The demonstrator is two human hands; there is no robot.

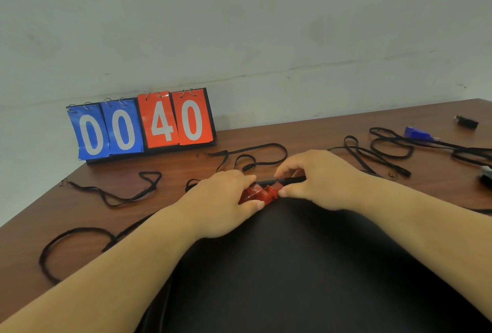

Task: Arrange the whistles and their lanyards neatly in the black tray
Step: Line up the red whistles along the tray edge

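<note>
My left hand [223,199] pinches the near end of the red whistle [262,194] between thumb and curled fingers. My right hand [316,181] closes on its other end, thumb under and fingertips hooked over a dark strip behind it. I cannot tell whether that strip is the whistle's lanyard or the tray's rim. The whistle sits at the far edge of the black tray [292,266], which fills the space between my forearms. The red mass may be 2 whistles side by side; my fingers hide the join.

The risks, as I judge them:
- The whistle is hard and slick, so a small pinch could let it squirt out onto the wooden table [170,170].
- A cord trailing off unseen could catch under my wrist and drag the whistle askew as I set it down.
- The loose black lanyards [266,149] lie in overlapping loops, and pulling 1 may tangle or haul another.

The red whistle is translucent, faceted plastic with glossy faces. The tray looks smooth, dark and faintly shiny. The lanyards are flat, limp woven cord. A blue whistle [415,134] and a small black whistle [466,121] lie well apart at the far right, not yet in the tray.
</note>
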